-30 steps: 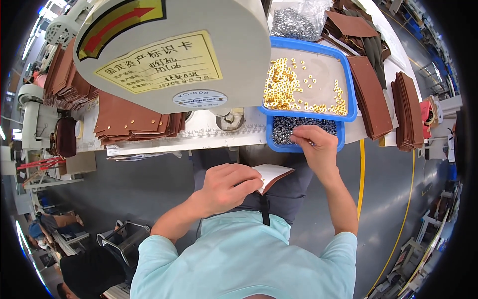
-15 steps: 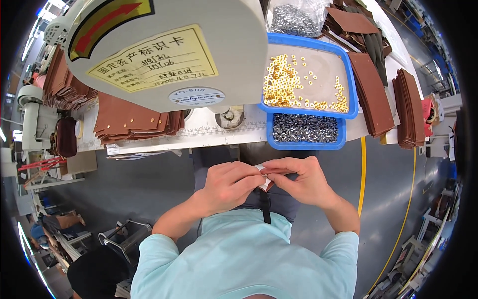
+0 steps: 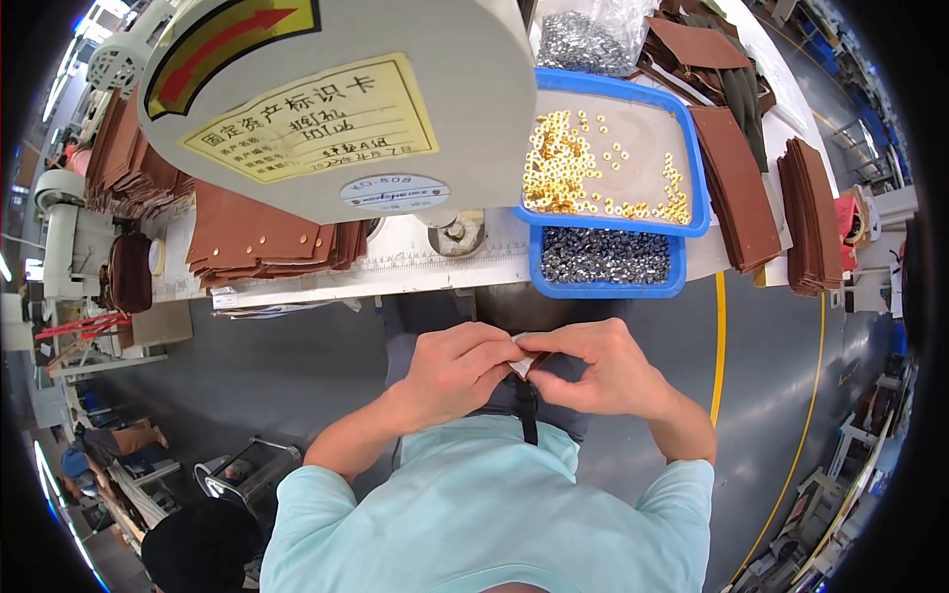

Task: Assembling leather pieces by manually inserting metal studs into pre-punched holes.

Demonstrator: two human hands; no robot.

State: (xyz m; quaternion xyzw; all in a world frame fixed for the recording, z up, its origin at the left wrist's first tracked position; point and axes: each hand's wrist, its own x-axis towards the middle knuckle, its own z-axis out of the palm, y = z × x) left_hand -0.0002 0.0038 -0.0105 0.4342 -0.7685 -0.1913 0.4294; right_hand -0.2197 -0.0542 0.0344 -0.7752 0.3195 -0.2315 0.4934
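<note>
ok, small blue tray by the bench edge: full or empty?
Full. The small blue tray is covered wall to wall with dark silvery bits; none of its floor shows. How deep the layer goes cannot be told.

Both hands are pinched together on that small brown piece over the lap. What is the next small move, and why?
Probably press the small part home with the right hand while the left hand steadies the brown leather piece. Both hands already meet on it; the part itself is hidden under the fingers.

Gold metal rings glittered in a bright blue plastic tray; dull grey studs filled another blue tray. Reddish-brown leather pieces were stacked on the white bench.
</note>
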